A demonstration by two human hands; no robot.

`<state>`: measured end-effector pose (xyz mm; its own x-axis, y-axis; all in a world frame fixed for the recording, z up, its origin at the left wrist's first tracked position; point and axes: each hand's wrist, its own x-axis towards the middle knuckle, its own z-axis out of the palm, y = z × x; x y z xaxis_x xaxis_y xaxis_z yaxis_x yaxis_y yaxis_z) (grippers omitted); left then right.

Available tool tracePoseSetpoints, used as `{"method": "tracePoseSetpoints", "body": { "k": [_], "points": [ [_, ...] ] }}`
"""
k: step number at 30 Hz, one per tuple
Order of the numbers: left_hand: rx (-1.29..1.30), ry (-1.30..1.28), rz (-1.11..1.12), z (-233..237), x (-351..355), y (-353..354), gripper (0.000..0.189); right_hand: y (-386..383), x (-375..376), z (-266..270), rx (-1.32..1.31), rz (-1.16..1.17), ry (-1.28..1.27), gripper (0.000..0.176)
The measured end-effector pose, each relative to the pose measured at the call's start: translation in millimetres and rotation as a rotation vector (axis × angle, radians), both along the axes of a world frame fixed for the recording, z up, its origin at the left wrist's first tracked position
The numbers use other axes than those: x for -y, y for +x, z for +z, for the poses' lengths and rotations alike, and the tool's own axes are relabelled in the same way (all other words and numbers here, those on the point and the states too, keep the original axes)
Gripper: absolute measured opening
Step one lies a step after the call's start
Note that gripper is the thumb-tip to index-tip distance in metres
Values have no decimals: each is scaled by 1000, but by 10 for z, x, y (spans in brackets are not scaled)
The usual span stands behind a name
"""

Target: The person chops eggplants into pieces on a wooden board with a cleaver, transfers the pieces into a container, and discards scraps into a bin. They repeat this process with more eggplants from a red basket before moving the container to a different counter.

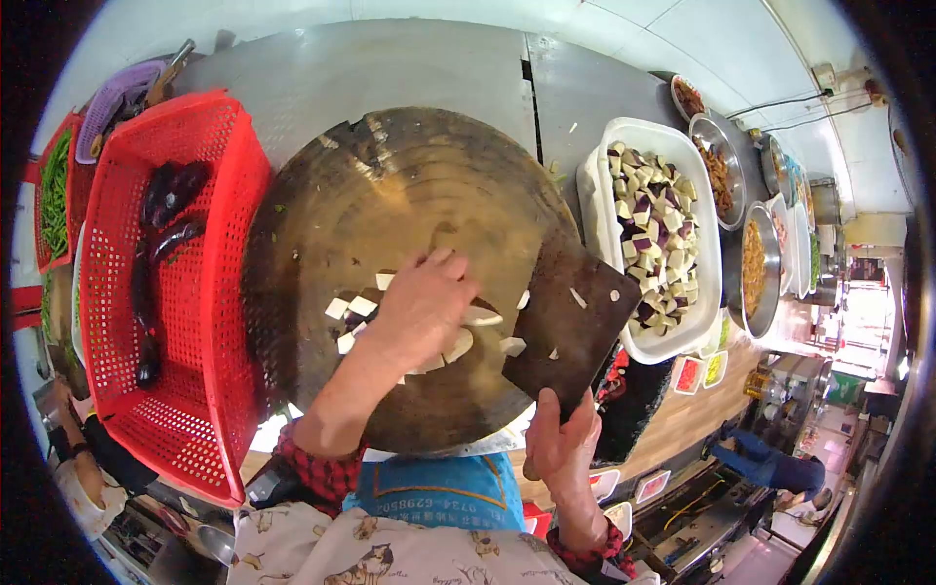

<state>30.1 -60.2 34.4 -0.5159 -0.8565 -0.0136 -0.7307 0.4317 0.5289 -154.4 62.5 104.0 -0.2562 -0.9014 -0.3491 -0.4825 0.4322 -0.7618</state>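
Observation:
On the round wooden chopping block [390, 214], my left hand [421, 304] is closed with curled fingers over pale eggplant pieces. An eggplant wedge [482, 317] sticks out from beneath it on the right, and the palm hides the rest. White eggplant cubes [349, 310] with dark purple skin lie just left of that hand. My right hand [565, 444] grips the handle end of a dark, broad cleaver [570, 327]. Its blade lies over the block's right edge, with a few white bits stuck to it.
A red plastic basket [207, 322] with whole eggplants [146, 302] stands left of the block. To the right is a white tub [707, 322] full of eggplant cubes [655, 234]. Metal bowls [770, 283] of food line the wall side. A person in blue [780, 468] is farther off.

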Motion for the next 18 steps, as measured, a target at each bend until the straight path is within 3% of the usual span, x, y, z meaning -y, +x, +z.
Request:
{"method": "tracePoseSetpoints", "body": {
  "k": [1, 2, 3, 5, 6, 7, 8, 9, 10, 12, 14, 18],
  "points": [
    [12, 78, -19, 50, 28, 35, 35, -7, 20, 23, 1, -43, 56, 26],
    [-157, 171, 110, 92, 38, 97, 34, -13, 39, 33, 3, -84, 110, 25],
    [-231, 55, 259, 228, 35, 163, 34, -25, 48, 14, 11, -86, 106, 25],
    [-383, -218, 491, 382, 30, 410, 35, -37, 26, -41, -54, 70, 94, 22],
    [-490, -252, 694, 431, -44, 538, 35, -19, 11, -59, 55, 135, 183, 21],
    [-674, -143, 968, 526, -167, 628, 37, 43, 11, -59, -53, 362, 39, 25],
    [-779, -136, 1167, 602, -281, 756, 39, 153, 4, -81, -53, 494, 99, 22],
    [-1036, -198, 1218, 536, -429, 919, 42, 287, -1, -108, -53, 629, 158, 20],
    [-949, -266, 1243, 494, -658, 1074, 46, 431, 0, -159, -42, 640, 158, 20],
    [-982, -220, 1393, 563, -1027, 1130, 47, 672, 28, -303, 65, 949, 203, 24],
    [-978, -203, 1458, 495, -1321, 1132, 45, 769, 107, -428, 69, 995, 186, 24],
    [-807, 185, 1424, 256, -1616, 982, 33, 671, 406, -424, -31, 986, 192, 24]
  ]
}}
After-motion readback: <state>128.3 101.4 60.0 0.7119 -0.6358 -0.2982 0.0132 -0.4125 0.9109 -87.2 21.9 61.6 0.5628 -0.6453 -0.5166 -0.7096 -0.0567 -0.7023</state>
